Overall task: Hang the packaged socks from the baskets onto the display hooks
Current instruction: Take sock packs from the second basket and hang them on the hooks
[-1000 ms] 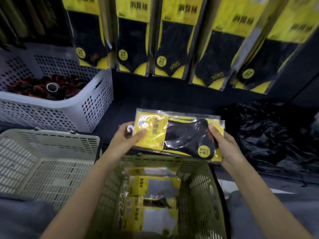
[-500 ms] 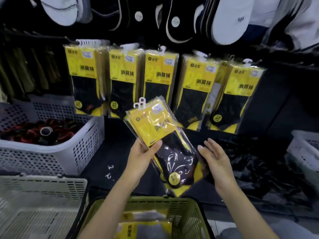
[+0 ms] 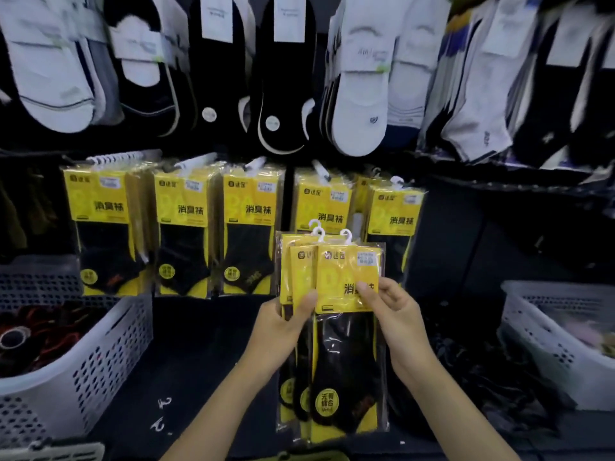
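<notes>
Stock check: hung row of yellow packs (image 3: 186,227) is spread across about five hooks. The display hook (image 3: 321,169) fourth from the row's left end looks the likely target. One white basket (image 3: 100,361) is seen below the row's left end, and a second white basket (image 3: 545,344) below and beyond its right end.

The held stack of sock packs (image 3: 346,327), three by hanger count, is held upright in front of the row's right half and overlaps the foot of the fourth group. The stack's left edge is gripped by the left hand (image 3: 279,331), thumb laid across the front. The front pack's yellow card is pinched in the grip of the right hand (image 3: 396,314).

The plastic hangers (image 3: 346,236) are fanned, not aligned. They should be squared up so all three are caught in one pass, or the front pack peeled off and hung singly. The stack should be raised above the hook tip, then slid back. Risk: the film looks slick, so rear packs could slip if the left grip is eased.
</notes>
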Tool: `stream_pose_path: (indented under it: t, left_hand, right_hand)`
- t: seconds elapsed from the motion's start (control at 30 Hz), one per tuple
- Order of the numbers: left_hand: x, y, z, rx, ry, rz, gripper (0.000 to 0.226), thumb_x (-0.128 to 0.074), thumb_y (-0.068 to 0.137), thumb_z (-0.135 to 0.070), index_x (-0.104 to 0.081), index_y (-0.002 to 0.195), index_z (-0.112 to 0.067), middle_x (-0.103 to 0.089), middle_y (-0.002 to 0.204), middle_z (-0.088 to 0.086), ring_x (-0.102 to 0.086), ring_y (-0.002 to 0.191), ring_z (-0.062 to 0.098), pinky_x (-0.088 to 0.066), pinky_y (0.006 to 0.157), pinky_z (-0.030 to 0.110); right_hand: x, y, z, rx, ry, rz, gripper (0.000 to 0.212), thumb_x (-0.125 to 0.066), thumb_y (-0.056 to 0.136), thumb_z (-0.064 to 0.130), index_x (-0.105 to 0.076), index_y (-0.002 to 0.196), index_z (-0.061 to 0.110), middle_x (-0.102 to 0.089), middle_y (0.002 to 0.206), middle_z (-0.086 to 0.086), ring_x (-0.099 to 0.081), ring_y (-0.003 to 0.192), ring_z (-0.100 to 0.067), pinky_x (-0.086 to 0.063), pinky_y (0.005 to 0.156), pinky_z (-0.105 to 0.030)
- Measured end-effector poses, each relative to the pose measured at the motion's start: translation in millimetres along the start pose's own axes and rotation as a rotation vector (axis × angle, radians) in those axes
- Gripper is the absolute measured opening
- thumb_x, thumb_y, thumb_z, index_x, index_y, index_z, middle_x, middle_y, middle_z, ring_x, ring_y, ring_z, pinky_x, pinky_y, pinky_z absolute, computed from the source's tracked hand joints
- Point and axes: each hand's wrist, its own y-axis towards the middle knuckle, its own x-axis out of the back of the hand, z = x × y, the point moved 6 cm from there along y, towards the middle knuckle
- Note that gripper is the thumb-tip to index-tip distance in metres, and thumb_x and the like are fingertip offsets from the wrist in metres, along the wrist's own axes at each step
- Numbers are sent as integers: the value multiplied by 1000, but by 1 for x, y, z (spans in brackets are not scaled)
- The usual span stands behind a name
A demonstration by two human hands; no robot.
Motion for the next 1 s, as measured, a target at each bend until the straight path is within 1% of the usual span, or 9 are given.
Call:
stream_pose_path:
  t: [0.1, 0.13, 0.23, 0.27, 0.3, 0.33, 0.4, 0.73, 1.0]
  left_hand:
    - [2, 13, -5, 17, 64, -111, 49, -53, 72, -63, -54, 68, -15, -47, 38, -19, -50, 42, -7, -38, 42, 10]
    - [2, 19, -8, 1, 51, -121, 44, -54, 75, -60, -61, 75, -17, -63, 52, -19, -61, 57, -11, -43, 46, 17]
    - [5, 35, -21, -56, 35, -159, 42, -56, 83, -48, -55, 91, -6, -42, 81, -23, -41, 82, -9, -39, 71, 23]
    - [7, 41, -24, -72, 57, -177, 41, -56, 82, -50, -58, 83, -9, -40, 80, -23, -38, 82, -9, -31, 79, 15]
    - [8, 46, -29, -82, 80, -183, 40, -55, 78, -55, -57, 68, -16, -60, 46, -15, -59, 49, -9, -44, 48, 17]
    - [8, 50, -33, -86, 100, -194, 41, -55, 74, -58, -47, 58, -21, -25, 34, -20, -27, 35, -6, -27, 39, 6]
    - [6, 58, -37, -91, 102, -221, 43, -56, 76, -55, -39, 54, -23, -31, 29, -13, -37, 31, -2, -30, 38, 6]
    - [1, 78, -36, -129, 17, -243, 35, -58, 78, -53, -56, 62, -21, -47, 37, -13, -46, 39, -4, -36, 43, 6]
    - [-9, 81, -36, -82, -11, -187, 41, -56, 67, -63, -65, 80, -25, -70, 69, -8, -65, 69, 4, -44, 64, 13]
  right_hand:
    - [33, 12, 2, 3, 20, -163, 21, -69, 84, 23, -67, 97, 8, -74, 102, -8, -70, 96, -19, -55, 85, -29]
    - [45, 17, 5, 6, 31, -222, 21, -67, 87, 23, -65, 96, 5, -72, 104, -13, -68, 102, -26, -52, 93, -39]
    - [75, 33, 21, 29, 33, -322, 18, -61, 92, 25, -63, 89, 7, -68, 103, -16, -61, 107, -36, -42, 105, -53]
    - [81, 40, 28, 42, 19, -340, 15, -60, 93, 24, -64, 86, 11, -68, 101, -13, -62, 105, -33, -41, 105, -53]
    - [87, 47, 36, 54, 5, -357, 13, -59, 93, 23, -64, 85, 14, -68, 102, -10, -62, 104, -30, -42, 105, -52]
    - [91, 55, 41, 62, -13, -375, 12, -59, 94, 22, -65, 86, 15, -69, 103, -9, -63, 104, -28, -42, 105, -50]
    - [95, 71, 50, 68, -41, -389, 12, -58, 94, 21, -66, 90, 14, -70, 106, -8, -64, 106, -27, -45, 103, -48]
    - [80, 132, 48, 76, -165, -253, 9, -58, 94, 18, -66, 97, 15, -72, 92, 1, -68, 82, -9, -51, 69, -20]
    - [108, 149, 24, -64, -295, -609, 31, -73, 83, 27, -63, 104, 6, -63, 101, -3, -53, 89, -14, -40, 79, -25]
